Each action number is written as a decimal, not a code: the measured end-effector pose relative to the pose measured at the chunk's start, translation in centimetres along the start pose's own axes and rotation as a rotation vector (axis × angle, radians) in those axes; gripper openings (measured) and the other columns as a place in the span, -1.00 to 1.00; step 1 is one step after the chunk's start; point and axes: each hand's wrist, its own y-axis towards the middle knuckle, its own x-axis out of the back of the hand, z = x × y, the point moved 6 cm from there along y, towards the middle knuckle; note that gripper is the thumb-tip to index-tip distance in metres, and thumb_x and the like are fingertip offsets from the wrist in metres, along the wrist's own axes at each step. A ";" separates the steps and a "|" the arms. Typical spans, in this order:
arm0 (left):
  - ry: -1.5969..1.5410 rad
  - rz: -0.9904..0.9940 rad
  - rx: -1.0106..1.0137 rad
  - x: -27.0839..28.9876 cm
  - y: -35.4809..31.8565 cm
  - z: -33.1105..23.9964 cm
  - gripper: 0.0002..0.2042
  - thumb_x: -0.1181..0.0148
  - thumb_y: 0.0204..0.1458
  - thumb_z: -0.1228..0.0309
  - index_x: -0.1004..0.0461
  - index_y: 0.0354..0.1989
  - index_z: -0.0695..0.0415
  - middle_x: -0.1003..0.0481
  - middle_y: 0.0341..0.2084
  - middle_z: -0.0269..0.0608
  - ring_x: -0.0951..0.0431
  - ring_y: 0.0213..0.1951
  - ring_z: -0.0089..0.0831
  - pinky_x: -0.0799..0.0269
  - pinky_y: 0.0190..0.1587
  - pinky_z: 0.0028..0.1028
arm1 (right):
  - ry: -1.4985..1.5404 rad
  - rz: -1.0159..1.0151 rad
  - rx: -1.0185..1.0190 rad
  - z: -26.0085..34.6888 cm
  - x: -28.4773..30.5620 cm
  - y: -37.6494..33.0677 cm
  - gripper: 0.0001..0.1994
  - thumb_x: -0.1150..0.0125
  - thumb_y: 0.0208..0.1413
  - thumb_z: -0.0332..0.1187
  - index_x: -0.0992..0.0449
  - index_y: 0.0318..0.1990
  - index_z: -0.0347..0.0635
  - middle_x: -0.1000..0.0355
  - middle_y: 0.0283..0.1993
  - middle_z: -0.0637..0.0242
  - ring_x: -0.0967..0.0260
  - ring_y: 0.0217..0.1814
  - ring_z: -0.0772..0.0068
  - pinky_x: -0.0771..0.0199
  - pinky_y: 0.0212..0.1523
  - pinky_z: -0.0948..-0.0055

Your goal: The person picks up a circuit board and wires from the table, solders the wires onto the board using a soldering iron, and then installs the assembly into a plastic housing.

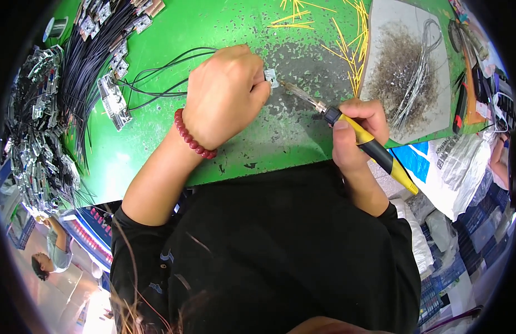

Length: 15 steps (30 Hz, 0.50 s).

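Observation:
My left hand, a beaded red bracelet on its wrist, is closed over the green tabletop. A small pale part sticks out past its thumb and fingertips; the grip itself is mostly hidden under the hand. Thin black cables run from beneath that hand to a silvery metal part on the left. Held like a pen in my right hand is a yellow-and-black soldering iron. Its tip points left, close to the pale part; whether they touch I cannot tell.
Bundled black cables with metal ends and a heap of metal parts crowd the left. Yellow thin tubes lie at the far side. A stained grey board bears loose solder wire. A solder spool stands far left.

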 end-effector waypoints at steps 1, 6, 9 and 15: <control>-0.003 -0.018 -0.010 0.1 -0.1 -0.1 -0.87 -0.24 -0.23 0.53 -0.38 -0.64 0.23 -0.43 -0.59 -0.13 -0.46 -0.49 -0.15 -0.37 -0.43 -0.31 | -0.006 0.018 -0.012 0.0 0.0 0.0 -0.79 -0.26 0.02 -0.44 -0.34 -0.26 -0.28 -0.32 -0.45 0.40 -0.17 -0.51 0.72 -0.18 -0.49 0.64; -0.018 -0.011 -0.014 0.1 -0.2 0.0 -0.87 -0.25 -0.22 0.53 -0.39 -0.63 0.24 -0.42 -0.59 -0.12 -0.46 -0.49 -0.16 -0.37 -0.43 -0.32 | -0.011 0.027 0.004 0.0 0.0 0.1 -0.78 -0.26 0.01 -0.43 -0.34 -0.27 -0.29 -0.31 -0.46 0.41 -0.16 -0.52 0.72 -0.17 -0.51 0.64; -0.045 -0.013 -0.033 0.3 -0.3 0.1 -0.86 -0.26 -0.22 0.54 -0.39 -0.62 0.25 -0.42 -0.59 -0.11 -0.46 -0.49 -0.16 -0.36 -0.43 -0.32 | -0.015 0.027 0.027 0.0 -0.1 0.1 -0.78 -0.27 0.01 -0.43 -0.34 -0.27 -0.29 -0.31 -0.45 0.39 -0.17 -0.51 0.71 -0.17 -0.51 0.64; -0.092 0.054 -0.014 0.2 -0.4 0.4 -0.86 -0.26 -0.18 0.51 -0.40 -0.61 0.23 -0.44 -0.52 -0.10 -0.48 -0.39 -0.09 -0.40 -0.38 -0.21 | 0.026 0.011 -0.008 -0.1 -0.1 -0.1 -0.78 -0.28 0.00 -0.42 -0.36 -0.27 -0.29 -0.32 -0.40 0.36 -0.17 -0.48 0.70 -0.19 -0.46 0.64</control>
